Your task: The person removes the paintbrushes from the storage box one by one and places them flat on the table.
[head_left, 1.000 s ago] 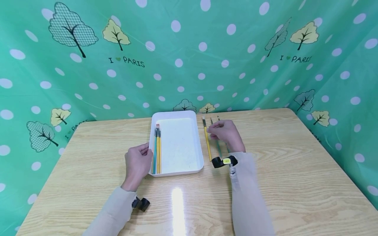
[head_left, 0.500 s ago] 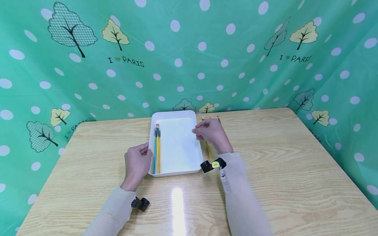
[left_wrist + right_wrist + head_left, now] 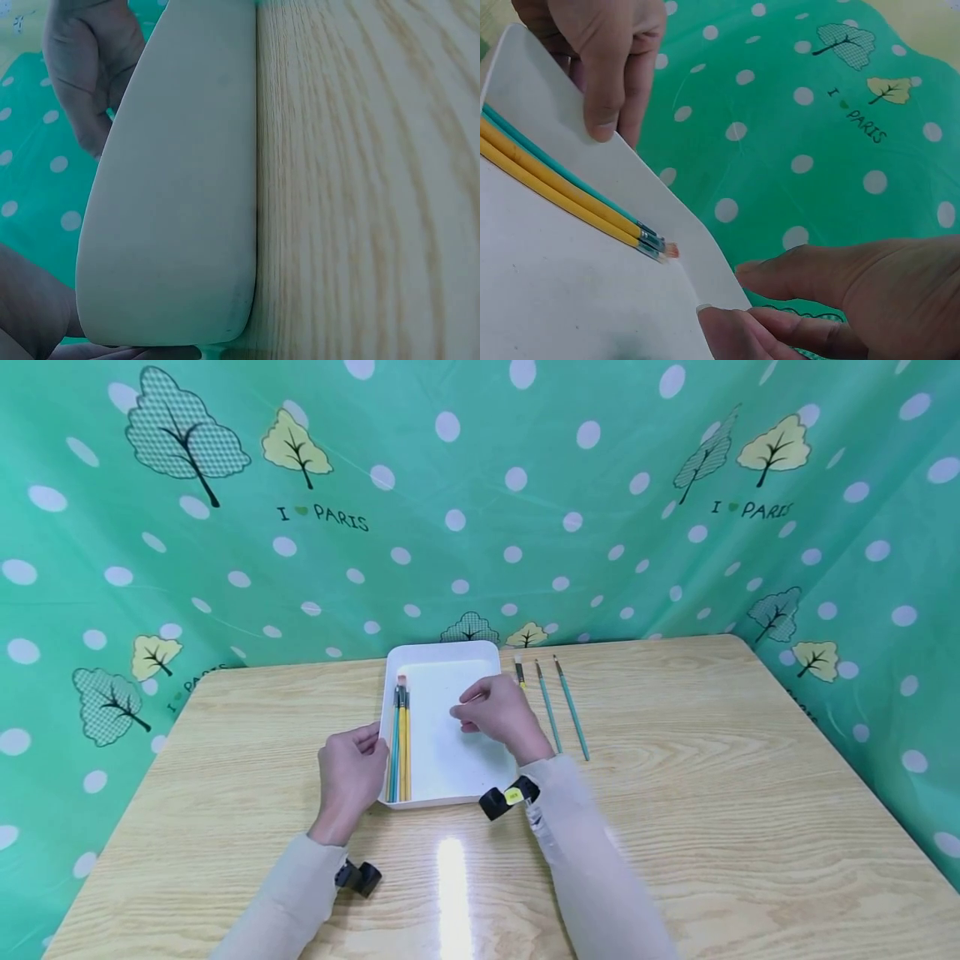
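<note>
My left hand (image 3: pixel 348 777) holds the left rim of a shallow white tray (image 3: pixel 457 781), thumb over the edge and fingers along the outer wall. Inside, against that left wall, lie several paintbrushes (image 3: pixel 577 199) with yellow and teal handles, bristles toward the far end. Above the tray's right half hovers my right hand (image 3: pixel 498 714). Its thumb and fingers (image 3: pixel 780 274) stand a little apart in the right wrist view, with nothing between them. A yellow paintbrush (image 3: pixel 521 672) lies just right of the tray, its lower part hidden behind my right hand and wrist.
Two teal paintbrushes (image 3: pixel 550 706) lie side by side on the wooden table (image 3: pixel 712 777), right of the yellow one. A green dotted cloth (image 3: pixel 517 560) hangs behind the table's back edge. Each wrist carries a small black camera (image 3: pixel 510 795).
My right hand has moved left from above the brushes on the table to over the tray, bringing the two teal brushes back into view. The left hand and tray stay put.
</note>
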A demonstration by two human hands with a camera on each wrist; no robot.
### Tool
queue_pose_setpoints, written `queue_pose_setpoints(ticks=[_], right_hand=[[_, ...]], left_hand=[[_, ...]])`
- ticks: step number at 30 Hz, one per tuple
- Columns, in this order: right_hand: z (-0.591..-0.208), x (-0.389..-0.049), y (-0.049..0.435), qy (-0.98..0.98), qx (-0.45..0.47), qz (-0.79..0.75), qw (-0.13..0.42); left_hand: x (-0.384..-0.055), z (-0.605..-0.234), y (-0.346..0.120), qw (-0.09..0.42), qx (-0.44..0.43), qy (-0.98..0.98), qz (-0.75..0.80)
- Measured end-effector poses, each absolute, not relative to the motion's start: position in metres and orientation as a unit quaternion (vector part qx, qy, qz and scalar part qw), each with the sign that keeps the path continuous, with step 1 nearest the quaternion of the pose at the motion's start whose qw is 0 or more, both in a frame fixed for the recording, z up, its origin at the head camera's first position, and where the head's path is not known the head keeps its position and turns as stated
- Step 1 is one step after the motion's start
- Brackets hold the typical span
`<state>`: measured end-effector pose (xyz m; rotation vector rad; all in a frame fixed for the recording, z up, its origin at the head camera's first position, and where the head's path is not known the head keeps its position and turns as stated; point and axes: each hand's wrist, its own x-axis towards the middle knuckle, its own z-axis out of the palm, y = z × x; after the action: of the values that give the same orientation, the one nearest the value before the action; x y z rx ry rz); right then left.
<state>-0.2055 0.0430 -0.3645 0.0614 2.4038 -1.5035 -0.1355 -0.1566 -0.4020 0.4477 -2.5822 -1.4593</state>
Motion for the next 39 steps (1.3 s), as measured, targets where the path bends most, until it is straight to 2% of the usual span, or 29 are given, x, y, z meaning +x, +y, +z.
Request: queue_pose_setpoints(ticks=[21, 29, 39], right_hand=[[-0.388, -0.185, -0.015, 0.856, -0.036, -0.493, 0.153], [-0.398, -0.181, -0.027, 0.888, -0.042, -0.441, 0.122], [-0.400, -0.173, -0.037, 0.895, -0.044, -0.431, 0.108]], left_hand=[[-0.136, -0.402, -0.157, 0.060, 0.144, -0.864, -0.479], [-0.136, -0.404, -0.157, 0.067, 0.137, -0.865, -0.478], [-0.136, -0.404, -0.156, 0.069, 0.139, -0.864, -0.479]])
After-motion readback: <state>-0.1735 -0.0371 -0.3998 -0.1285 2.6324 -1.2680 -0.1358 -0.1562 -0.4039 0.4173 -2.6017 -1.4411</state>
